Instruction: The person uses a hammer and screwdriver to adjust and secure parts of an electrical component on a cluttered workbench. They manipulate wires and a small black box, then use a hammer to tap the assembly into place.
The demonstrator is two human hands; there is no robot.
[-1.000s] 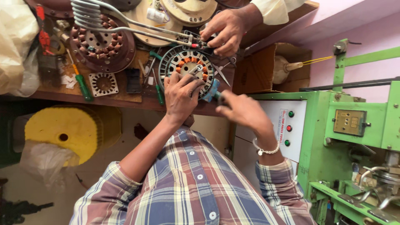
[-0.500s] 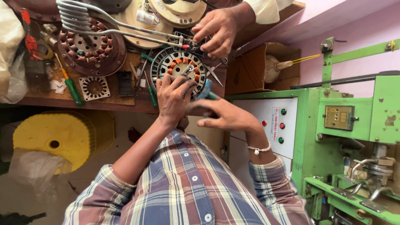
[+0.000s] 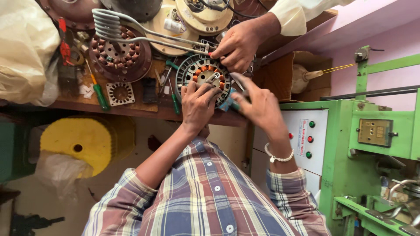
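Note:
A round motor stator (image 3: 197, 70) with orange-copper coils inside a grey finned ring lies on the wooden bench (image 3: 131, 109). My left hand (image 3: 197, 104) rests on its near side, fingers pressed on the coils. My right hand (image 3: 259, 105), with a white bead bracelet, grips a blue-handled tool (image 3: 228, 103) against the stator's right edge. Another person's hand (image 3: 238, 43), in a cream sleeve, reaches in from the top and touches the stator's far rim.
A second wound stator (image 3: 120, 54), a grey coiled tube (image 3: 109, 24), green-handled screwdrivers (image 3: 99, 94) and a small lamination plate (image 3: 120, 93) lie on the bench. A yellow disc (image 3: 76, 140) sits below. A green machine (image 3: 350, 144) with coloured buttons stands at right.
My right hand has drawn in with the blue-handled tool to the stator's right edge. My left hand stays on the coils, and the other person's hand stays at the far rim.

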